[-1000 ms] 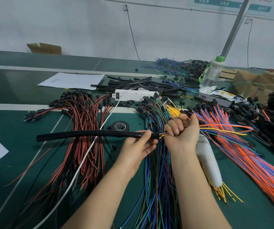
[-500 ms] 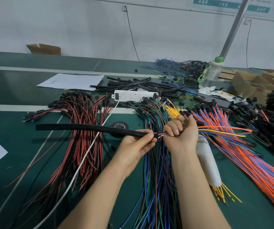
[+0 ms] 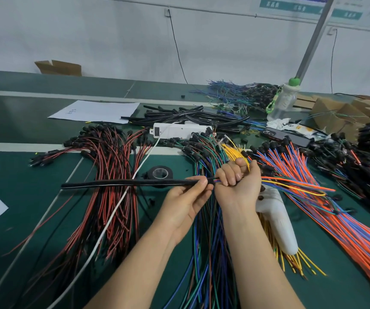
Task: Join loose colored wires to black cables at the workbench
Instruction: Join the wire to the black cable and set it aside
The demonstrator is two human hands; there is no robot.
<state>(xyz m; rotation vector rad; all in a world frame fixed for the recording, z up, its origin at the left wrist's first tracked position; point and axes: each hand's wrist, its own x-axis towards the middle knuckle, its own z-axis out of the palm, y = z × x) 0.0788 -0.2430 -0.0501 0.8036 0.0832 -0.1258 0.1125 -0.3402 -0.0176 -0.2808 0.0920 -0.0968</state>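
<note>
The black cable [image 3: 117,183] is held level above the counter [image 3: 21,197]. Its right end meets a small bunch of colored wires [image 3: 291,185] in the gap between the two hands. The step in hand looks like feeding those wires into the cable's end. The next move likely calls for a tight, straight bunch as it is pushed in, so that no strand splays out. The left hand [image 3: 186,197] pinches the cable just short of that end. The right hand [image 3: 238,182] is a fist closed round the wires, almost touching the left, and their loose lengths fan out to its right.
</note>
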